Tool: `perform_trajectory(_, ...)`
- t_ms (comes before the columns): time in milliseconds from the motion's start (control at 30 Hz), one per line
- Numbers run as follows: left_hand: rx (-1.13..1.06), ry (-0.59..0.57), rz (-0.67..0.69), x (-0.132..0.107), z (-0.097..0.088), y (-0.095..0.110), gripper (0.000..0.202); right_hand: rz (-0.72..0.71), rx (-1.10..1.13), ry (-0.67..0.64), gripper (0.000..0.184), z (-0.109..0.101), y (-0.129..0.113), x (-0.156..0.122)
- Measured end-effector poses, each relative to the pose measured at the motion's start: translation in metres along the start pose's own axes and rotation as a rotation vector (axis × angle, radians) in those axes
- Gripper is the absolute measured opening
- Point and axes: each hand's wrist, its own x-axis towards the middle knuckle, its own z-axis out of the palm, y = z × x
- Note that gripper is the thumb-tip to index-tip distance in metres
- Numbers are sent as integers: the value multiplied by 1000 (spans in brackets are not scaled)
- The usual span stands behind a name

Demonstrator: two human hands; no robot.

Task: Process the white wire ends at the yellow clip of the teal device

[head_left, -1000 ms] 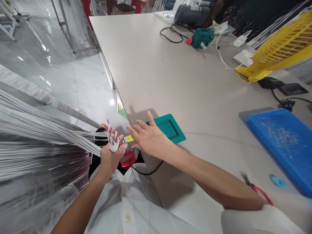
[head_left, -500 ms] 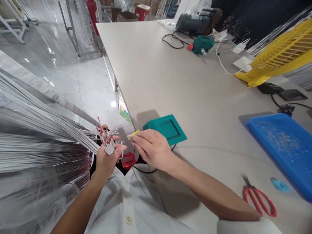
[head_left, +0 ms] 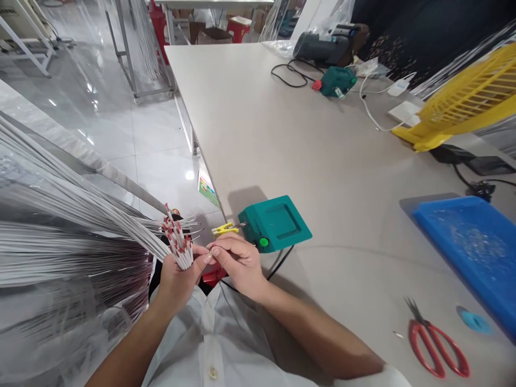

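My left hand (head_left: 179,277) is closed around a bundle of white wires (head_left: 181,252) with red tips, which point upward. The fingertips of my right hand (head_left: 242,263) are pinched together, touching my left thumb and fingertips; what lies between them is too small to make out. Just above my right hand, a yellow clip (head_left: 224,230) sits at the metal shaft on the side of a teal box-shaped device (head_left: 278,223) with a green button. That device stands at the table's left edge, with a black cable running from it.
Many long white wires (head_left: 72,215) hang at my left. On the table (head_left: 258,129) lie red-handled scissors (head_left: 437,341), a light-blue ring (head_left: 475,322), and a blue tray (head_left: 467,242) with small clear bits. Farther back are a yellow fan (head_left: 463,107) and a second teal device (head_left: 337,81).
My right hand has moved from the yellow clip down to my left fingertips. The clip, earlier at my right fingertips, now sits at the device's shaft. The view has shifted slightly.
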Motion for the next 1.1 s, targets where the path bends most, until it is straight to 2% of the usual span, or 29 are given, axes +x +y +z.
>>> perform_trajectory(100,-10,-6,-24,0,-3,-4,18,240,218,-36,20,2,5,-2)
perform_trajectory(167,-12,3,-35,1,-5,-8,18,317,269,-71,21,-2,8,-1)
perform_trajectory(233,-6,18,-41,2,-7,-10,18,263,202,-31,18,-10,7,2)
perform_trajectory(333,4,54,-56,4,-7,-9,21,75,42,43,14,-19,-1,7)
perform_trajectory(400,3,67,-73,5,-6,-6,26,-29,-57,-9,14,-20,-9,8)
perform_trajectory(467,18,31,-65,6,-4,-4,27,-83,-147,-118,16,-17,-15,7)
perform_trajectory(600,58,-123,3,6,-1,-2,19,-107,-277,-245,16,-6,-19,4)
perform_trajectory(733,70,-133,-11,5,0,3,21,-120,-285,-179,15,0,-15,4)
perform_trajectory(867,66,-175,20,5,-2,8,20,-57,-228,-93,18,0,-12,6)
perform_trajectory(933,25,-126,29,6,-4,7,20,-33,-202,-92,18,-2,-13,6)
perform_trajectory(1100,-170,124,-14,11,-6,-2,25,-34,-196,-132,18,-4,-13,5)
